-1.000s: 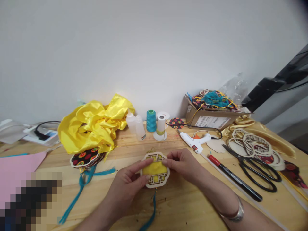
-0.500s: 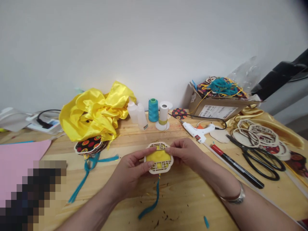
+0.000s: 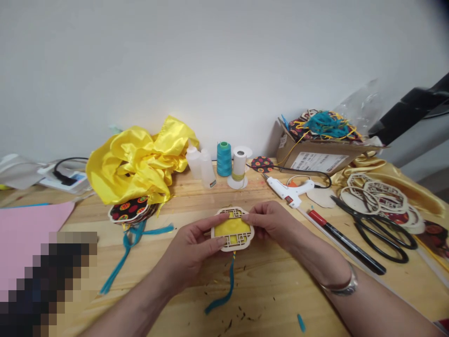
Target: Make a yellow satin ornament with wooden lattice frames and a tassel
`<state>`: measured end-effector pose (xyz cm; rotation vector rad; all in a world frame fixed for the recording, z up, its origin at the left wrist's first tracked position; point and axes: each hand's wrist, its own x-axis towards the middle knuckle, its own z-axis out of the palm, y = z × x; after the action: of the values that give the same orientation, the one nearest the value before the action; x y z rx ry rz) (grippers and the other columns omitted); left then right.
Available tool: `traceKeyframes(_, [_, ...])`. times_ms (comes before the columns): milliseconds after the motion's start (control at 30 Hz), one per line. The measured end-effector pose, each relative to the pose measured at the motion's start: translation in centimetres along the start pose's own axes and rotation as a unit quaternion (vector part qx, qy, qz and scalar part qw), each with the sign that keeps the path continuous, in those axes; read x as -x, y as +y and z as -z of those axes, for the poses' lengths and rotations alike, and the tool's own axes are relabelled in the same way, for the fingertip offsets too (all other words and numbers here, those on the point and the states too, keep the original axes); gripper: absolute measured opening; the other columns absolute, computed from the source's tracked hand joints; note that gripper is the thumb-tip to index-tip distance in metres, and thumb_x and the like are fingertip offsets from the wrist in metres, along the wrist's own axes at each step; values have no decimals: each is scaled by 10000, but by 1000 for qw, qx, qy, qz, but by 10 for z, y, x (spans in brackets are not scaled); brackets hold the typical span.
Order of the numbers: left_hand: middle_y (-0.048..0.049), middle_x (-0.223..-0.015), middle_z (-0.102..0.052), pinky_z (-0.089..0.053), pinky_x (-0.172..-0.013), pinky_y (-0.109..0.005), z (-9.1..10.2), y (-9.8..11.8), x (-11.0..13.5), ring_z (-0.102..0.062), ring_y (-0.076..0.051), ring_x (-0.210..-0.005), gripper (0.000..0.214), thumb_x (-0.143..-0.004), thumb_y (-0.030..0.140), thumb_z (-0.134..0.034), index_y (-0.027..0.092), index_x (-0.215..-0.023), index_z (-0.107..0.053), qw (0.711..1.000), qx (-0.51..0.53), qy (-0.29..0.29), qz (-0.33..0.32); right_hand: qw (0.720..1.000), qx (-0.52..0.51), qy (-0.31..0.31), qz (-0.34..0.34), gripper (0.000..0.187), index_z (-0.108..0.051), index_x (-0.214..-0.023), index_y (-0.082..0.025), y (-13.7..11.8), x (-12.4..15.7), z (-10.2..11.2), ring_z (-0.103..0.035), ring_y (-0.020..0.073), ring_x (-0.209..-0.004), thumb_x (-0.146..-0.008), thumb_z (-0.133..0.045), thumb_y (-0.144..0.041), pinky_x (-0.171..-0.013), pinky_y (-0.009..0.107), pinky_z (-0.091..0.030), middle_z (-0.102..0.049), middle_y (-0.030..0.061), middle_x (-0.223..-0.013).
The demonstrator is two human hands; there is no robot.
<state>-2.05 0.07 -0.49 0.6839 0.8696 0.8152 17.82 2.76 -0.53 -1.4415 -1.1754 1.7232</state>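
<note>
Between my hands is a scalloped wooden lattice ornament (image 3: pixel 233 228) with yellow fabric showing through its openings. A teal tassel (image 3: pixel 229 285) hangs from its lower edge and trails on the wooden table. My left hand (image 3: pixel 198 245) grips the left side, fingers at the top lattice and thumb on the lower lattice. On the upper right edge, my right hand (image 3: pixel 270 222) pinches the rim, thumb in front and the other fingers partly hidden behind. Bits of dark and teal scrap lie on the table below.
Right of my hands lie a white glue gun (image 3: pixel 289 191), a marker (image 3: pixel 345 241), black scissors (image 3: pixel 380 231) and wooden lattice frames (image 3: pixel 387 196). Behind stand a teal thread cone (image 3: pixel 224 159), squeeze bottles (image 3: pixel 206 168) and a full cardboard box (image 3: pixel 315 157). Yellow satin (image 3: pixel 140 164) is heaped left.
The ornament sits very slightly farther right, and its tassel end has shifted a little right and up. Both hands keep the same hold.
</note>
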Motion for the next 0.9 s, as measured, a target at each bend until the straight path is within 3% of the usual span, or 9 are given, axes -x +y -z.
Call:
traceKeyframes(267, [-21,-981,-744,-549,-796,-284,1,1,-2,-693,-175,-888,419,-638,119,-769,233,-1033,-688,999,-34,-8,-12,1000,6,-6,23,261,-562,-559,-145,3,-1,1,-408,58,-359,-688,-672,-344,-370,189,-258,-506,-27,-408])
traceKeyframes(533, [-45,-1220,-639,-546,-820,-299,3,-3,-4,-655,-196,-1000,583,-690,120,-733,278,-1215,-537,996,-52,-26,-69,999,11,16,34,252,-552,-565,-152,1,-2,0,-424,60,-375,-663,-682,-344,-381,188,-263,-515,-25,-424])
traceKeyframes(900, [-64,-958,-732,-527,-845,-375,-7,4,-1,-692,-229,-898,539,-652,216,-747,170,-1136,-514,984,-156,65,-47,995,51,52,71,267,-538,-567,-159,4,-6,-1,-390,64,-394,-637,-680,-374,-392,201,-243,-495,-35,-427])
